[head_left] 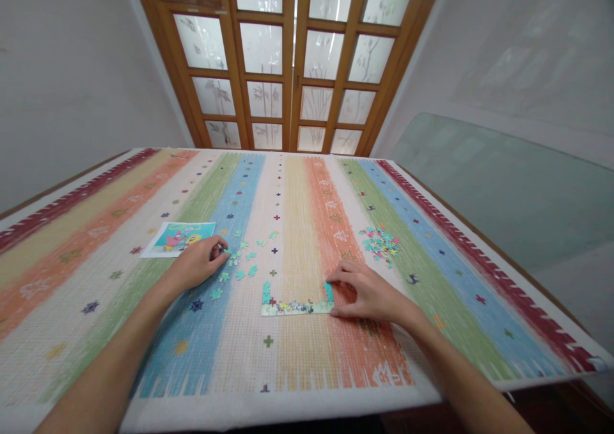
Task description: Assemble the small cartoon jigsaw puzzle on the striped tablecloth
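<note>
Tablecloth (300,229) carries a crosswise puzzle (297,308), ends pointing forward — right hand (365,291) grasping it, left hand (201,261) curled — contents unclear.

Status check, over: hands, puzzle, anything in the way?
Left hand at loose pieces, grip unclear. Right hand at right side of puzzle. Puzzle U-shaped: bottom row, short sides. Loose pieces between left hand and puzzle.

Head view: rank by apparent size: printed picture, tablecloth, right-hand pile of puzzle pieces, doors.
1. Tablecloth
2. Doors
3. Printed picture, partly hidden by the left hand
4. Pile of puzzle pieces
</note>
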`<state>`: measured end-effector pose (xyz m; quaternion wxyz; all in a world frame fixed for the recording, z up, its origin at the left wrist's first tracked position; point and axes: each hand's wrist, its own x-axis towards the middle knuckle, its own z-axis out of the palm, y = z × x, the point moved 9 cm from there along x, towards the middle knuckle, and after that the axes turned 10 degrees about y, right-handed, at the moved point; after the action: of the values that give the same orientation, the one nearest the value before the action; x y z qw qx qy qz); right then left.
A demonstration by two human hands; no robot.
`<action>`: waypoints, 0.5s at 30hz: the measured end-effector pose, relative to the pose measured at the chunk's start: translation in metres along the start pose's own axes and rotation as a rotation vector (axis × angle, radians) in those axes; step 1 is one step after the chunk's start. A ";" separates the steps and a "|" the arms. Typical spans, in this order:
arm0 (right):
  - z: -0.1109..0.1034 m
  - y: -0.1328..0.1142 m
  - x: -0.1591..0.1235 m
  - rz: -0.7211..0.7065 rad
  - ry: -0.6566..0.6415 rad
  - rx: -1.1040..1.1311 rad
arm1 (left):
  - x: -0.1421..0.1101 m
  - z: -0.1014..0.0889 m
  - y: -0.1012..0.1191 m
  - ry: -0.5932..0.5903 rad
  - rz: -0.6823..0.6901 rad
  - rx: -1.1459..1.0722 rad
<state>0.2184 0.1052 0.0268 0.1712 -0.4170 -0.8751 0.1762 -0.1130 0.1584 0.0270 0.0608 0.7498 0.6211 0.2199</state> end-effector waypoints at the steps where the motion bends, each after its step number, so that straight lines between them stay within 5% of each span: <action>1: 0.000 0.000 0.000 0.000 -0.001 0.000 | 0.001 -0.003 0.002 0.030 0.009 -0.009; 15: 0.000 -0.002 -0.001 0.010 -0.019 -0.035 | -0.002 -0.017 0.023 0.156 0.065 -0.209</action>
<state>0.2175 0.1033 0.0271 0.1545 -0.4227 -0.8775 0.1657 -0.0987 0.1484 0.0500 0.0830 0.7397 0.5730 0.3430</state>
